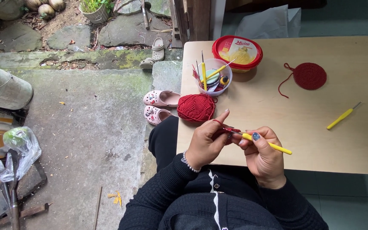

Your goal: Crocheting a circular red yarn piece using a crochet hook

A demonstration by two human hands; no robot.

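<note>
From the head camera, a small piece of red crochet work [225,130] sits pinched between the thumb and fingers of the left hand [206,144], at the near edge of the table [320,145]. The right hand [261,154] is curled closed around a yellow-handled crochet hook [265,143], its metal tip touching the red work. A ball of red yarn [196,107] lies just beyond the left hand. Farther back stand a clear cup of hooks [214,76] and a red-lidded tub [237,52]; a finished red circle [309,76] and a spare yellow hook [342,116] lie well apart to the right.
</note>
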